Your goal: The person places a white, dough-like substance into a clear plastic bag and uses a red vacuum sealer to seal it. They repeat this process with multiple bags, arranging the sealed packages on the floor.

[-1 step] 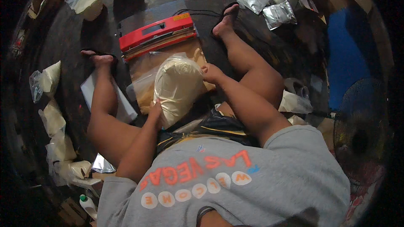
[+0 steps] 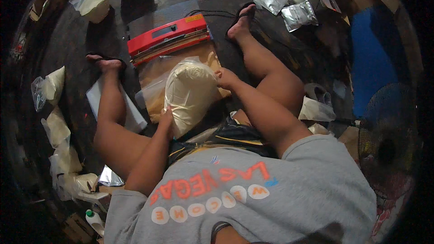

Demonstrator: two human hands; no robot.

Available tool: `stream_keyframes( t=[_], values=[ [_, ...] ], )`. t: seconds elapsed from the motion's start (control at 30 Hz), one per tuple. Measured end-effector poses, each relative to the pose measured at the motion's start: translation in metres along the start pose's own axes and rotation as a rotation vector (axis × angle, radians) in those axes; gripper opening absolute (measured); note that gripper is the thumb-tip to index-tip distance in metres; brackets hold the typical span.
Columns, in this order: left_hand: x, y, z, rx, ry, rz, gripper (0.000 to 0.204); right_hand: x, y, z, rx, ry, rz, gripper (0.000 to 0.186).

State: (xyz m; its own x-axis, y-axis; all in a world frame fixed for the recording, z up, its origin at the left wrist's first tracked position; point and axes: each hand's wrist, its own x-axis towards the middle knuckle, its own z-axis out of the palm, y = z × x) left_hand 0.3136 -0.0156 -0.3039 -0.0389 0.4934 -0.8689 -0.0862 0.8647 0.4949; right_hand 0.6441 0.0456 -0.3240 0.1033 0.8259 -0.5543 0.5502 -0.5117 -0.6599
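Observation:
A plump clear plastic bag of cream-coloured powder [image 2: 192, 95] stands tilted between my legs. My left hand [image 2: 167, 121] grips its lower left edge, with the thumb against the film. My right hand [image 2: 226, 78] is closed at its upper right edge, fingertips pressed to the plastic. Just beyond the bag lies a red vacuum sealer [image 2: 167, 36] with a small dark display on top. Under the bag and in front of the sealer is a brown cardboard sheet [image 2: 151, 81]. Clear film spreads to the left of the bag.
Filled powder bags [image 2: 97, 7] stand at the far left, and several more [image 2: 58, 129] line the left side. Silver pouches [image 2: 299, 16] lie at the far right. A white sheet [image 2: 131, 110] rests beside my left leg. A fan [image 2: 389, 140] stands at right, near a blue panel [image 2: 373, 58].

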Motion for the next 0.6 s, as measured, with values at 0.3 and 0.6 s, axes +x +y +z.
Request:
stream_keyframes(
  t=[0.3,0.6],
  values=[
    [-0.005,0.028,-0.014,-0.273,-0.349,-0.078,0.058,0.061,0.025,0.057,0.492,0.435,0.422,0.019],
    [0.016,0.055,-0.004,-0.304,-0.500,-0.035,0.068,0.031,-0.037,0.036,-0.198,0.508,0.025,0.022]
  ],
)
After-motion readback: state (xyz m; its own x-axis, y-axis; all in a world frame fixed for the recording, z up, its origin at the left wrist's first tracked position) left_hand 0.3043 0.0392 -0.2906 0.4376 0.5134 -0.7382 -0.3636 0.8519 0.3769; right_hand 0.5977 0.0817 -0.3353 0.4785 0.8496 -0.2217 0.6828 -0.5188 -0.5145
